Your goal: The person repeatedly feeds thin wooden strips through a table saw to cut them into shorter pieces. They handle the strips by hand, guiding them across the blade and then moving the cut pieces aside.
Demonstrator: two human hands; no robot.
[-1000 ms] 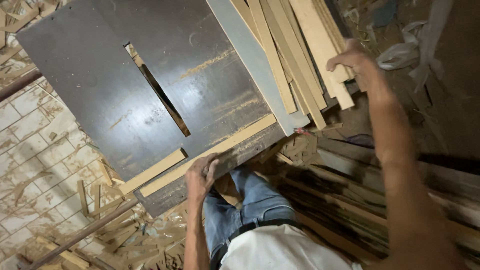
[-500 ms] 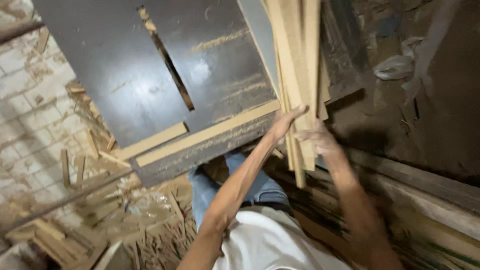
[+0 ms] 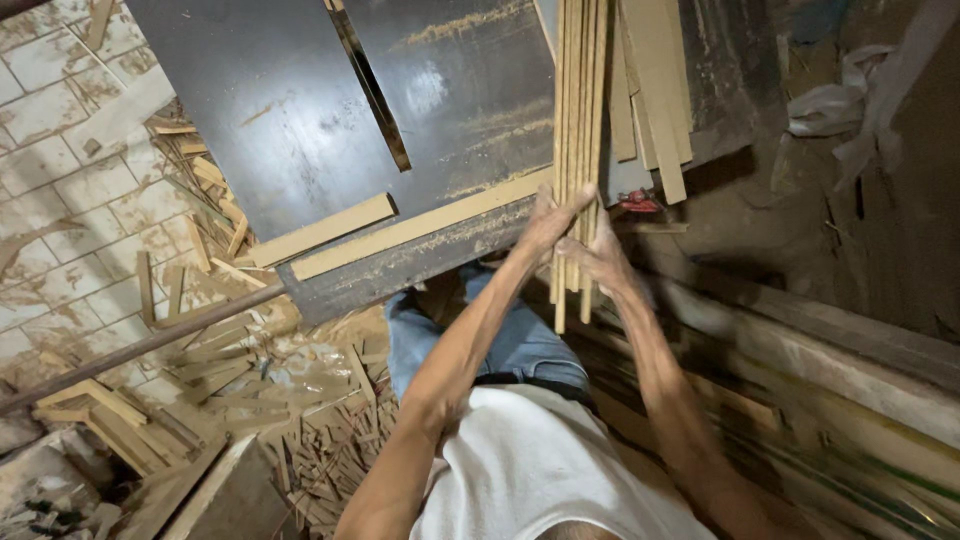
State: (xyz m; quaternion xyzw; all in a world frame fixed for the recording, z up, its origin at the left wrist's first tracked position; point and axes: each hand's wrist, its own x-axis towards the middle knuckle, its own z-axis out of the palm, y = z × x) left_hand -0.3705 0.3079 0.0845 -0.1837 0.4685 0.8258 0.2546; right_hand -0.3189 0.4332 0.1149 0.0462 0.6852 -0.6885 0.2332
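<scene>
At the near edge of a dark saw table (image 3: 280,130), a person in a white shirt and blue jeans reaches forward with both bare arms extended from the body, seen from above. The left hand (image 3: 553,222) and the right hand (image 3: 600,258) meet around a bundle of thin wooden strips (image 3: 578,120), fingers closed on its lower part, left hand slightly higher and the right just below and beside it. The bundle stands on edge and runs away from the person across the right part of the table top, its near ends hanging past the table edge below the hands. Just right of the bundle, wider flat slats (image 3: 655,90) lie on the table, and a small red clamp (image 3: 638,203) shows at the table edge beside the right hand.

A narrow blade slot (image 3: 372,95) cuts across the middle of the dark, sawdust-streaked top. A long pale batten (image 3: 420,228) lies along the near edge, with a shorter piece of wood (image 3: 322,229) to its left. A metal bar (image 3: 140,348) runs diagonally below the table. Wood offcuts (image 3: 300,440) litter the tiled floor (image 3: 60,180) on the left. Long boards (image 3: 820,370) are stacked on the right, and a crumpled white bag (image 3: 830,100) lies at upper right.
</scene>
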